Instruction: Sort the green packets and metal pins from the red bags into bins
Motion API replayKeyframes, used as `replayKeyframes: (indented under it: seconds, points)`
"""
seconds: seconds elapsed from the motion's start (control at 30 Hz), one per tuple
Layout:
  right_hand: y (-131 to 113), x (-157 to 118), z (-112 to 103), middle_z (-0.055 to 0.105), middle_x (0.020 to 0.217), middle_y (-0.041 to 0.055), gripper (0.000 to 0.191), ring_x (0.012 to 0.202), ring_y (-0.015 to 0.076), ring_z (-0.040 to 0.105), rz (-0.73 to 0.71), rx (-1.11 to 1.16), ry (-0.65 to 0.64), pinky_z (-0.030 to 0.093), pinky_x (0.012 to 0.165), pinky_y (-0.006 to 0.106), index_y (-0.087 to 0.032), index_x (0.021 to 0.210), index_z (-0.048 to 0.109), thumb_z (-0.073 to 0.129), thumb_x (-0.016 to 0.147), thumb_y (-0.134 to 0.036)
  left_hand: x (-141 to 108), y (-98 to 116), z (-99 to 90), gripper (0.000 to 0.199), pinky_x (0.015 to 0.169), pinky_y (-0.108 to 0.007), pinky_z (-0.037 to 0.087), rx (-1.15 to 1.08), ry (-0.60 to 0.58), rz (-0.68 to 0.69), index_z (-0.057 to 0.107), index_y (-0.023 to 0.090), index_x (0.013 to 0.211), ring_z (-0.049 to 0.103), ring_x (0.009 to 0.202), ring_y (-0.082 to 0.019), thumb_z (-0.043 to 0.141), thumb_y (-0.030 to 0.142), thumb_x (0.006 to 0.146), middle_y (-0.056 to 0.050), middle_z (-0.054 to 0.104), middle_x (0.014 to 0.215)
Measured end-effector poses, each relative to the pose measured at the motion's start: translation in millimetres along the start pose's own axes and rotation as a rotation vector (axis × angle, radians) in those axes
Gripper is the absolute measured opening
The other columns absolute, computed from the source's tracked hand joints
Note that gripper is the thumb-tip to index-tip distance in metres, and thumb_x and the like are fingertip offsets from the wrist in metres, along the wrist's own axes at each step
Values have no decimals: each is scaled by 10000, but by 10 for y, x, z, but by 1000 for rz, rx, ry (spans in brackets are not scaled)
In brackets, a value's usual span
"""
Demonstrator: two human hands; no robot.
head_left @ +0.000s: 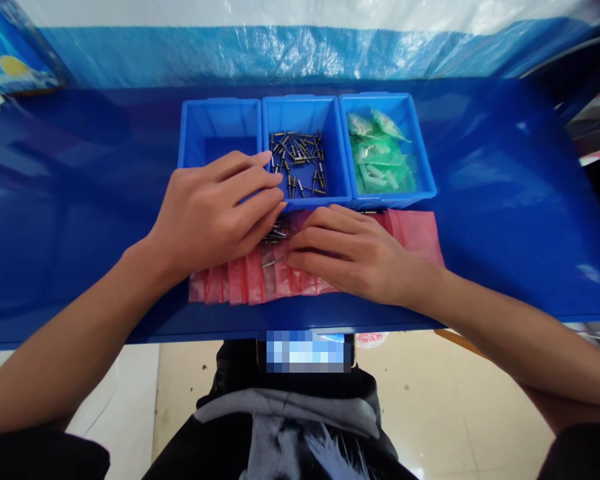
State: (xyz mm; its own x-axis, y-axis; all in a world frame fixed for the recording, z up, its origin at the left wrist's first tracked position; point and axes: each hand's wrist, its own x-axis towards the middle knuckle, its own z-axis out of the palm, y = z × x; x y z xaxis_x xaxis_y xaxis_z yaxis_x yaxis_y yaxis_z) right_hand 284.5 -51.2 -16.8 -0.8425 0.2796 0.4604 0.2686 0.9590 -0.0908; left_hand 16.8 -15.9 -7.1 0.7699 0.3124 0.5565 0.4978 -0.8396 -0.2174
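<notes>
left hand (223, 212) with bent fingers near the middle bin (300, 112), right hand (353, 253) with fingers curled over pink bags (237, 281), whether either grips cannot be told, loose rivets (277, 232) between both sets of fingertips, binned rivets (300, 150) beyond them

Before me is a blue bench (500, 220). Along its far edge I see a white-and-blue sheet (180, 53), shiny with light. Below the near edge lies beige floor (445, 400).
</notes>
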Motion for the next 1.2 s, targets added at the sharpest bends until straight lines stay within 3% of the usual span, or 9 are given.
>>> replayKeyframes:
  seconds: [0.27,0.53,0.7,0.87,0.93,1.0,1.1,1.2]
  points:
    - [-51,28,23,799,1123,73,153,963,211,645,-68,-160,51,575,805,356,-136,1148,759,623,1081,-125,16,10,-3,140,773,-406,713,18,27,4,687,190,1157,806,1185,-311,702,233,1025,-58,828,1202]
    - [-92,23,59,793,1026,59,171,867,178,628,-80,-202,119,537,704,328,-175,976,751,621,1082,-146,28,27,4,124,773,-417,717,8,29,0,694,176,1140,811,1167,-323,706,221,1026,-57,827,1180]
    - [-91,44,77,797,1101,72,128,949,186,673,-100,-131,80,555,709,327,-146,1108,756,632,1088,-167,23,24,8,125,773,-417,713,9,39,-6,694,183,1133,811,1165,-319,717,223,1016,-58,829,1180]
    - [-133,73,115,788,996,61,139,831,172,662,-112,-189,91,555,679,327,-143,1019,758,632,1077,-145,10,17,22,105,773,-414,711,12,24,-11,686,204,1130,804,1186,-306,692,235,1030,-51,829,1188]
    - [-163,76,104,782,994,61,137,827,168,676,-54,-81,147,570,681,329,-152,1027,744,620,1082,-141,8,17,20,126,782,-420,715,6,22,-16,684,206,1135,802,1190,-312,712,239,1016,-52,828,1192]
    - [-183,74,65,778,1039,42,133,861,145,709,94,90,218,598,699,298,-189,1140,723,617,1082,-133,9,20,16,138,783,-428,717,-7,26,-16,688,204,1136,804,1185,-324,724,245,1009,-59,828,1191]
    - [-156,68,-18,751,1003,-5,281,796,109,738,413,532,307,633,668,242,-230,1298,643,672,1038,-127,13,33,12,119,790,-441,719,-33,30,-32,693,200,1124,806,1183,-340,711,234,1012,-73,828,1183]
    - [-53,63,-79,725,902,-31,283,701,131,764,629,982,382,647,593,237,-222,1241,603,738,999,-167,7,42,14,112,805,-448,723,-58,22,-64,706,214,1127,801,1202,-339,690,226,1016,-72,827,1203]
